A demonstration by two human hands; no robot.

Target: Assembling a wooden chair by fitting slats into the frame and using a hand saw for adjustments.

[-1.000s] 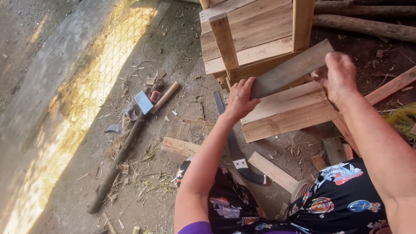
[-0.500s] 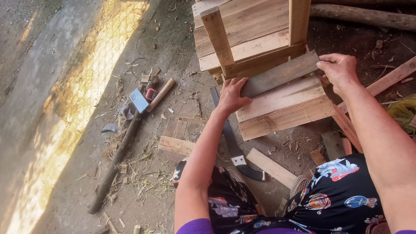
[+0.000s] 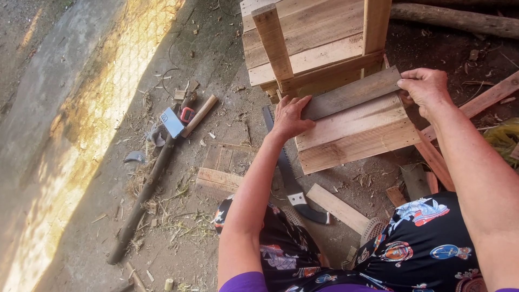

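Note:
A grey weathered wooden plank [image 3: 350, 93] lies across a crate-like frame of pale slats [image 3: 354, 132]. My left hand [image 3: 289, 116] presses on the plank's left end with fingers spread over it. My right hand [image 3: 424, 89] grips the plank's right end, fingers curled around the edge. Two upright posts [image 3: 273, 40] of the frame rise just behind the plank.
A hand saw [image 3: 289, 170] lies on the dirt under my left forearm. A hammer [image 3: 197, 114], a phone [image 3: 172, 122] and a long stick [image 3: 143, 194] lie to the left. Loose wood offcuts [image 3: 338, 208] lie near my knees, and a log [image 3: 459, 19] runs along the far right.
Both hands have shifted the grey plank slightly down onto the frame's slats; the view has also moved a little closer.

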